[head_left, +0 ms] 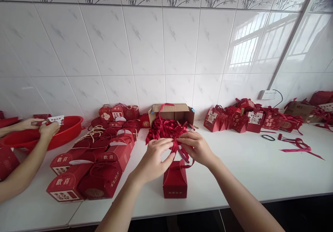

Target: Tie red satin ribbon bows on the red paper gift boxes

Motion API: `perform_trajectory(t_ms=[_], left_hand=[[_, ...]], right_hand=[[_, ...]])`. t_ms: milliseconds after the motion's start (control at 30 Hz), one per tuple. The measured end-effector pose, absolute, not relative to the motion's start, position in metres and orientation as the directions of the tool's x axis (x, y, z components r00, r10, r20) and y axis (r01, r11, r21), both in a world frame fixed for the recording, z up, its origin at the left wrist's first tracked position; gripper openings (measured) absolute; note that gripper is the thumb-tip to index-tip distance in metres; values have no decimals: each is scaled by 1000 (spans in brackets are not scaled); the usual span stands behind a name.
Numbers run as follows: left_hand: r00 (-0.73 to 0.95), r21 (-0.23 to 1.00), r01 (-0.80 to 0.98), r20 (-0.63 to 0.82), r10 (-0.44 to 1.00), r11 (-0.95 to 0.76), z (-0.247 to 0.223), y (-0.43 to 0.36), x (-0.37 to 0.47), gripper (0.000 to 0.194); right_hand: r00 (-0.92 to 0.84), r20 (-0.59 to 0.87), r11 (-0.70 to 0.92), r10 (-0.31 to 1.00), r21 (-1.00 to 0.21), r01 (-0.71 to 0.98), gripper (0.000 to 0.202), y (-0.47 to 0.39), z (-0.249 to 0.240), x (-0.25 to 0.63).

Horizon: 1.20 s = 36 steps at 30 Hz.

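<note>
A small red gift box [175, 183] stands upright on the white table in front of me, its top folded together. From its top a dark red ribbon [176, 147] rises between my hands. My left hand [157, 154] pinches the ribbon from the left, thumb and fingers closed on it. My right hand [196, 147] pinches the ribbon from the right, with a loose end hanging below toward the box's right side. Just behind my hands, a heap of red ribbons [166, 128] spills out of an open cardboard box [179, 114].
Rows of red gift boxes [62, 187] stand to my left. Beyond them another person's hands [49, 129] work over a red basin [70, 131]. Several red bags [256, 121] line the wall at right, near a black ring [268, 137] and loose ribbons [296, 142].
</note>
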<state>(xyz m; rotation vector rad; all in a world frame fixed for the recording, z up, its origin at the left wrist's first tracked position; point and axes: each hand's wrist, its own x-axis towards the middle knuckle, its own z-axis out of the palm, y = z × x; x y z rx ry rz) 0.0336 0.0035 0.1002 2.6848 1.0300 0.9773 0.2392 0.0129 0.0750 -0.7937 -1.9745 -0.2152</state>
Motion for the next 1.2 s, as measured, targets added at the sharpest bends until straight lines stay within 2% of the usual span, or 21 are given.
perform_trajectory(t_ms=[100,200,633,767,933,1067,1200], left_hand=[[593,214,594,535,602,-775,99,1,33,28],[602,171,610,535,593,-774,99,0,33,30],[621,142,610,525,581,-780,94,1,28,35],[612,150,612,532,585,-777,93,2,25,37],[573,102,671,556,602,-734,91,1,18,45],[503,71,746,592,629,-663,81,-1,5,49],[422,84,798,629,653,-597,58,1,-15,53]], right_hand=[[-304,842,758,445,-174,628,22,13,73,238],[-282,851,754,443,-183,631,22,12,73,237],[-150,872,790,466,-334,514,23,9,70,234],[-87,861,791,502,-416,449,23,7,69,234],[-20,811,753,585,-534,383,21,1,64,238],[123,732,646,670,-657,388,17,-12,54,248],[239,617,504,750,-766,399,25,-30,33,265]])
